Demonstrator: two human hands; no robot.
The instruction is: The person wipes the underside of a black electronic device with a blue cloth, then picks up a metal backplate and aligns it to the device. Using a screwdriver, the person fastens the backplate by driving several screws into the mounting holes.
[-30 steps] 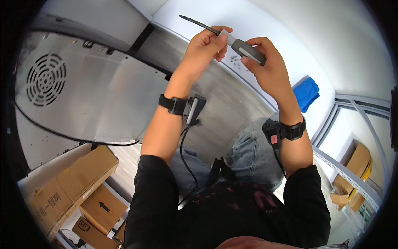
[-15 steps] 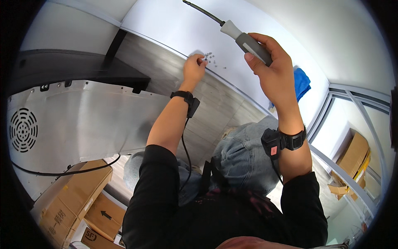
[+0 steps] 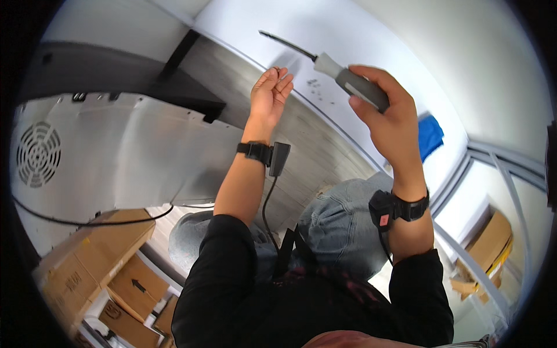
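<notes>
Right hand [image 3: 390, 124]: is wrapping thumb and fingers around a handle, closed as far as the grip is allowing, and is holding the screwdriver raised.
Screwdriver [image 3: 331, 65]: is sitting in the right hand over the white tabletop [image 3: 342, 35], its dark shaft pointing toward the far left, its light grey collar showing between shaft and dark grey handle.
Left hand [image 3: 270, 95]: is hovering at the table's near edge, left of the right hand; thumb and forefinger are bringing their tips together or nearly so, while the other fingers are curling loosely. Whether the tips are pinching something small, I cannot tell.
Small metal pieces [image 3: 314, 87]: are lying loosely scattered on the tabletop, between the two hands, just right of the left one.
Blue cloth [image 3: 430, 137]: is lying crumpled on the table's right part, partly behind the right wrist.
Wrist devices: a black one [image 3: 279, 159] is sitting strapped on the left wrist, another [image 3: 382, 210] on the right, each trailing a cable.
Metal panel [image 3: 145, 156]: is filling the left side, a round slotted vent [image 3: 39, 154] showing at its left end.
Black cable [image 3: 104, 223]: is curving across the panel's near edge.
Cardboard boxes [image 3: 87, 255]: are standing at the near left.
</notes>
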